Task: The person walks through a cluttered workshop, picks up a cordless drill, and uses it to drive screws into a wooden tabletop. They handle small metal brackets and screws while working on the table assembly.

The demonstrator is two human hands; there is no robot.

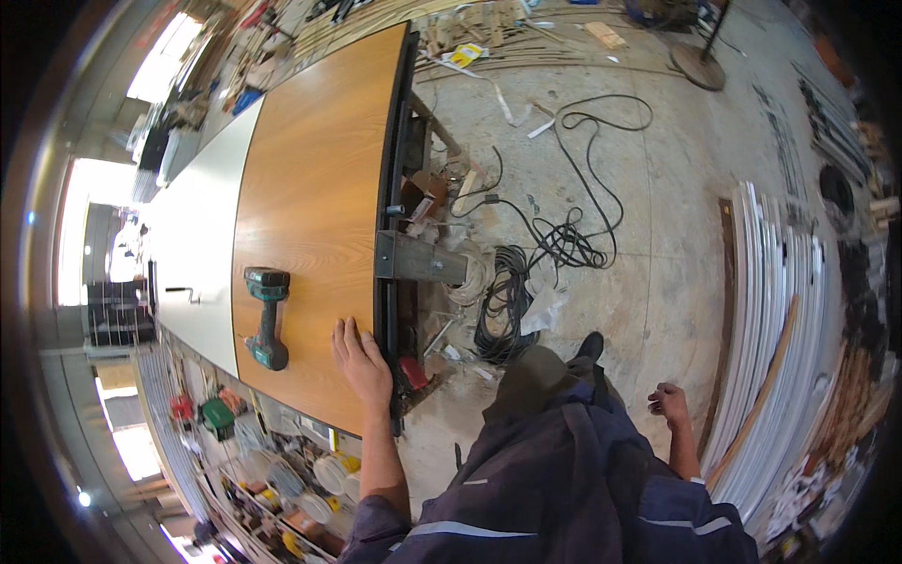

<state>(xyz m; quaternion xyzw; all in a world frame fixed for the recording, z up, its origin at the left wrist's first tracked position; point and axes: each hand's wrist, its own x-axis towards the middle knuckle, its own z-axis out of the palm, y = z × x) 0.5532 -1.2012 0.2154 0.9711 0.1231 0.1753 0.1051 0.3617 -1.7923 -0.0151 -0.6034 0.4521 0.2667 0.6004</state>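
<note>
The left hand (365,369) is resting flat, fingers extended, on the wood-toned panel (319,188), gripping nothing; a cordless drill (271,318) is lying near, to its left. The right hand (669,404) is hanging half-curled, its contents unclear.

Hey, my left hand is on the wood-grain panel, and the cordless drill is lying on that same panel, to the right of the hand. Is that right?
Not quite: the cordless drill lies to the left of your left hand, not to the right, as the head view shows. The hand and drill are indeed both on the wood-grain panel.
</note>
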